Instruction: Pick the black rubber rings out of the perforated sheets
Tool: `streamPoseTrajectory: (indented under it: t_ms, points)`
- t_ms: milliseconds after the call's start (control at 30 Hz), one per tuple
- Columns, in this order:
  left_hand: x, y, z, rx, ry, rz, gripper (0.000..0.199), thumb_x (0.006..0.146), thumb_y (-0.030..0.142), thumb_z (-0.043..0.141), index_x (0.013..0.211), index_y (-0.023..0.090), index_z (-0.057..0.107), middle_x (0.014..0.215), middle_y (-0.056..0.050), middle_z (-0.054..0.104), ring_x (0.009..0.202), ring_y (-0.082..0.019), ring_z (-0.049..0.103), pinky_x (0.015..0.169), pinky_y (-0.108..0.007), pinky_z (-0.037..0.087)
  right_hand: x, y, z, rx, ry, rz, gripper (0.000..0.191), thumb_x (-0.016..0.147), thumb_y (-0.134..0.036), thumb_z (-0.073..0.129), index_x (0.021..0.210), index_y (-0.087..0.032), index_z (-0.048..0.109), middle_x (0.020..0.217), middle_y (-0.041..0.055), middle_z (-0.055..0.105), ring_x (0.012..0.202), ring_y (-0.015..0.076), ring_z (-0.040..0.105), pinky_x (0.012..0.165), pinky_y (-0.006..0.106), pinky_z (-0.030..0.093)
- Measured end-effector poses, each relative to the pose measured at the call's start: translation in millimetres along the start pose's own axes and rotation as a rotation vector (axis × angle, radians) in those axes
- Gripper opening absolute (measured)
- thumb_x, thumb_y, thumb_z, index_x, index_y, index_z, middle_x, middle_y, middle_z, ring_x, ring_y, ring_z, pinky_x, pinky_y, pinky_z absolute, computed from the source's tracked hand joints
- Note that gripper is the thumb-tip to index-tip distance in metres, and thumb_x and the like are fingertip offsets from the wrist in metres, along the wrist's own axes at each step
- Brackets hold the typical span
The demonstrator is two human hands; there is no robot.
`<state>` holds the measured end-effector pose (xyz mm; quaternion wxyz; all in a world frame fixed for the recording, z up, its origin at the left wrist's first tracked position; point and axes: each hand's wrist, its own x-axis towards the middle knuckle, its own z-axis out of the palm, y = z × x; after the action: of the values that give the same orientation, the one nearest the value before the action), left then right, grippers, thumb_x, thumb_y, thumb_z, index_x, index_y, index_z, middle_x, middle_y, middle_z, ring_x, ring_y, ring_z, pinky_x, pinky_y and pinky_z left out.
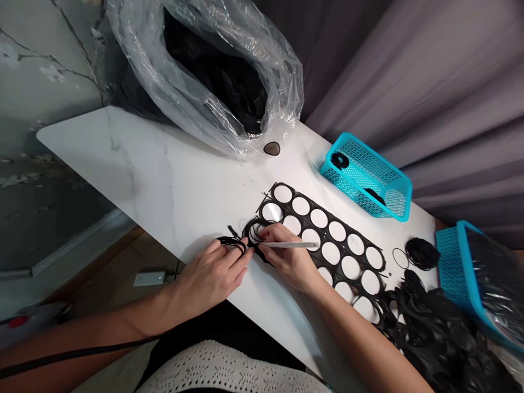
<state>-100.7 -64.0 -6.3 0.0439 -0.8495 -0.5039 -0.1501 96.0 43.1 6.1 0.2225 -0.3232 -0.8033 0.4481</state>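
My left hand (216, 270) is closed on several thin black rubber rings (232, 240), gathered near its fingertips. Between the fingers of my right hand (289, 259) is a slim silver-coloured tool (297, 245), shaped like a scalpel; its narrow end points left at the rings, and I cannot make out the tip. Both hands almost meet over the left end of a black rubber sheet (323, 236) with rows of large round holes. The white tabletop shows through the holes. Some of the sheet is hidden under my right hand and forearm.
A clear plastic bag (282, 65) lined around black contents stands at the back. Two blue baskets (347, 191) hold black items on the right. Near them lie a bundle of black rings (421, 253) and a heap of black rubber scraps (446, 322). A dark oval object (271, 148) rests by the bag.
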Motion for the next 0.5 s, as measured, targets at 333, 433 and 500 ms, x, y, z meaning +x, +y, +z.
streamPoseTrajectory:
  t_ms: [333,433,500]
  points:
    - [1,-3,0.3,-0.078,-0.012,0.023,0.026,0.099,0.015,0.047,0.119,0.011,0.063,0.099,-0.009,0.067,0.081,-0.023,0.063,0.079,-0.040,0.046,-11,-15,11,-0.257,-0.157,-0.107,0.018,0.098,-0.015,0.043,0.085,-0.023,0.052,0.106,0.0098,0.064,0.091,0.0235,0.058,0.082,0.038,0.049]
    - [1,-4,0.3,-0.085,-0.004,0.009,0.028,0.099,0.014,0.046,0.122,0.013,0.063,0.100,-0.008,0.068,0.080,-0.021,0.064,0.079,-0.039,0.047,-1,-8,-8,-0.332,-0.031,-0.119,0.017,0.096,-0.016,0.042,0.085,-0.024,0.053,0.104,0.0098,0.066,0.091,0.0248,0.058,0.080,0.039,0.048]
    - [1,-5,-0.9,-0.087,0.001,-0.001,0.034,0.100,0.013,0.045,0.130,0.015,0.059,0.102,-0.008,0.068,0.080,-0.020,0.065,0.079,-0.038,0.048,8,3,-36,-0.377,0.273,-0.026,0.014,0.095,-0.019,0.045,0.084,-0.024,0.053,0.098,0.0083,0.066,0.090,0.0246,0.059,0.079,0.039,0.047]
